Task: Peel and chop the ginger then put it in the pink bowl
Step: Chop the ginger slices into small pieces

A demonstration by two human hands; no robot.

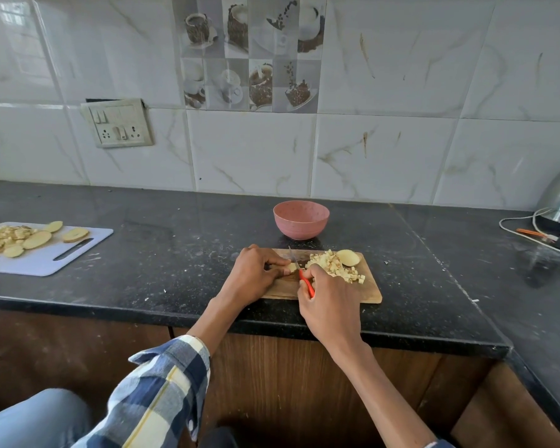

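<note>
At the near edge of a black counter (175, 253), a left hand (256, 276) pinches a small ginger piece (292, 267) on a wooden board (370, 294) while the right hand (332, 302) grips an orange-handled knife (306, 282), blade down beside it. Chopped ginger (333, 265) heaps toward the board's far right corner; a pink bowl (301, 219) stands just behind.

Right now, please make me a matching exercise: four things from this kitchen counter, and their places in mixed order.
Things:
1. pink bowl
2. knife
3. chopped ginger
4. white board

Places:
A. in the right hand
B. far left on the counter
C. behind the wooden board
D. piled on the wooden board

Pairs: 1-C, 2-A, 3-D, 4-B
</note>
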